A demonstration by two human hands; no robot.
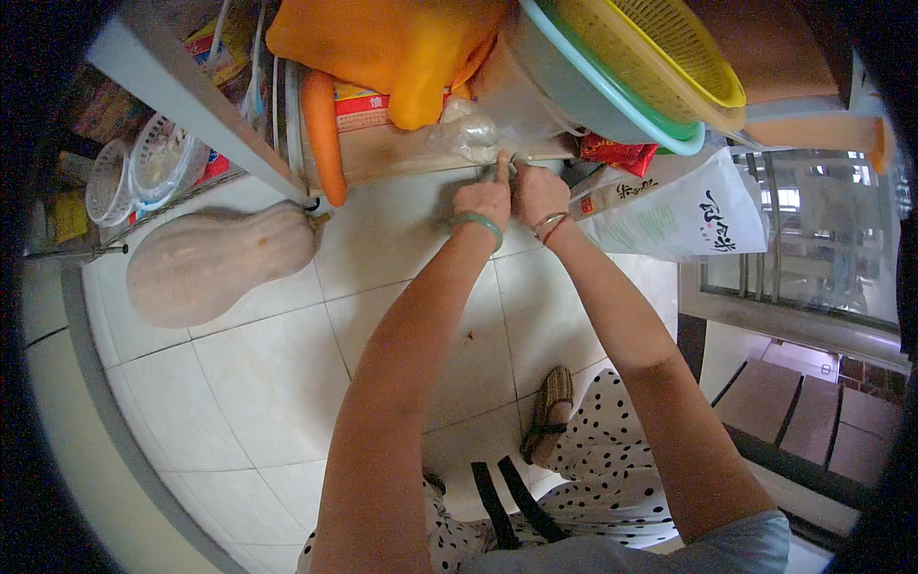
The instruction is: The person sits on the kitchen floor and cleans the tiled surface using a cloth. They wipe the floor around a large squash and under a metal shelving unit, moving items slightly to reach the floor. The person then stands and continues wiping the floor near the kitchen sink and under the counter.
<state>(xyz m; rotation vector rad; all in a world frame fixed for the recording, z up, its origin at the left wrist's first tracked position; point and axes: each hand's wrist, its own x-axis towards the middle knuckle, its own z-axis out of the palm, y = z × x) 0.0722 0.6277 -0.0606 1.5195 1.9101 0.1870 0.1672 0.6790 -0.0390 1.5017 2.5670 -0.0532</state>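
Side by side at the front edge of a low shelf are my left hand (483, 202) and my right hand (540, 195). Their fingers are closed, and the fingertips meet at the gathered edge of a clear plastic bag (467, 132). What the bag contains is hard to make out. A green bangle circles my left wrist, and a thin bracelet is on the right one. Above the hands bulges an orange plastic bag (382, 43), with a carrot (323, 134) sticking down from the shelf at its left.
A large squash (225, 263) lies on the tiled floor at left, near a white rack leg (206, 96). Stacked basins (612, 86) and a yellow basket (693, 48) lean at upper right. Below them are a red packet (617, 153) and a white printed sack (669, 210).
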